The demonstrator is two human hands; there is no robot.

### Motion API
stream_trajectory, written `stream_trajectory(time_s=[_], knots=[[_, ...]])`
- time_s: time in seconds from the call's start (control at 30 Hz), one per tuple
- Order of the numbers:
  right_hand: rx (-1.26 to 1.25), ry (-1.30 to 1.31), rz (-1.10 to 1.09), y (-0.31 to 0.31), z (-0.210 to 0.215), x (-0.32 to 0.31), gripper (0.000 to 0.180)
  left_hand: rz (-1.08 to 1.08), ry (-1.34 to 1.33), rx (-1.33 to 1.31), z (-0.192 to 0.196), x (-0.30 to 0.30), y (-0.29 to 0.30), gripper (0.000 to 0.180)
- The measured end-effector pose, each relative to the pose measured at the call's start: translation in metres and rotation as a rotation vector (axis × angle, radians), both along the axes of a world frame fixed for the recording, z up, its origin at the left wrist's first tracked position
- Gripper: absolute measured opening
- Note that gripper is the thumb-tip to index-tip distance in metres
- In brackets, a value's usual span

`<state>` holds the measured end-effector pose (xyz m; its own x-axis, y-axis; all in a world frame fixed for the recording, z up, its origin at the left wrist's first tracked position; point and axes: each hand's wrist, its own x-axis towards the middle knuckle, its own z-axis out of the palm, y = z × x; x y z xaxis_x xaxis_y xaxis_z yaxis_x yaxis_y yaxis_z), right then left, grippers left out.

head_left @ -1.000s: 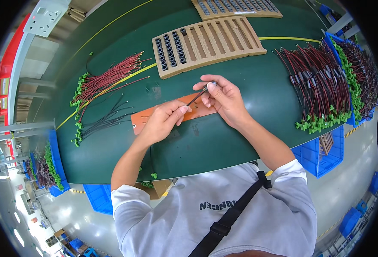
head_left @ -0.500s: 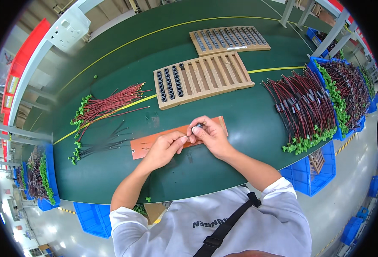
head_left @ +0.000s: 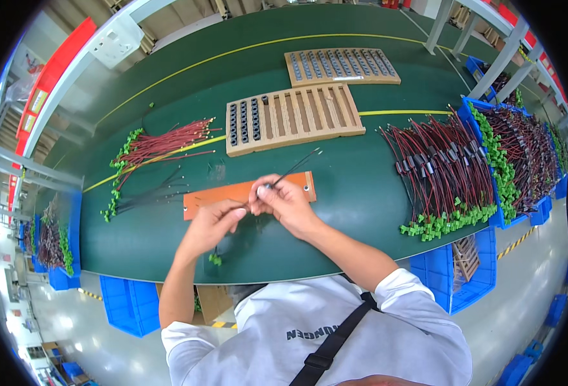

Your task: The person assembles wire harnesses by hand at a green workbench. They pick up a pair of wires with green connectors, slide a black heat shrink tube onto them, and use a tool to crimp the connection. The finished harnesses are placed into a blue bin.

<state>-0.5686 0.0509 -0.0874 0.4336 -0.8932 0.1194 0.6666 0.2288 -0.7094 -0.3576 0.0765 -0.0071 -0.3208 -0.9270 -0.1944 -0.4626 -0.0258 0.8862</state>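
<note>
My left hand pinches a thin black wire with thumb and forefinger, over the near part of the orange board. Below that hand dangles a green connector, its dark wire running up toward the fingers. My right hand is closed around a small black cylinder, mostly covered by the fingers. From its far side a black wire sticks out up and to the right, with pale bare tips. The hands are close together, nearly touching.
Beyond the board stands a slotted wooden tray with several black cylinders in its left slots; a fuller tray lies behind. Red wires with green connectors lie left. Wire bundles with black cylinders lie right, beside a blue bin.
The black wire's tips now stick out beyond my right hand. The green connector has come up from the table's near edge toward my left hand. The view has shifted slightly.
</note>
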Motion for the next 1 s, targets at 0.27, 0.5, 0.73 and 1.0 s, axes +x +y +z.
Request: stream_trajectory(time_s=[0.27, 0.5, 0.73, 1.0], knots=[[-0.110, -0.060, -0.152, -0.009, 0.029, -0.011, 0.016, 0.023, -0.105, -0.100, 0.005, 0.051, 0.003, 0.019], [-0.251, 0.367, 0.026, 0.012, 0.010, 0.020, 0.015, -0.229, -0.134, -0.132, -0.008, 0.039, -0.005, 0.022], [-0.115, 0.349, -0.145, -0.004, 0.013, 0.044, 0.016, 0.028, 0.419, 0.046, -0.030, 0.108, -0.016, 0.030], [-0.100, 0.438, -0.110, -0.019, 0.016, 0.078, 0.021, 0.233, 0.551, -0.035, -0.059, 0.138, -0.024, 0.027]])
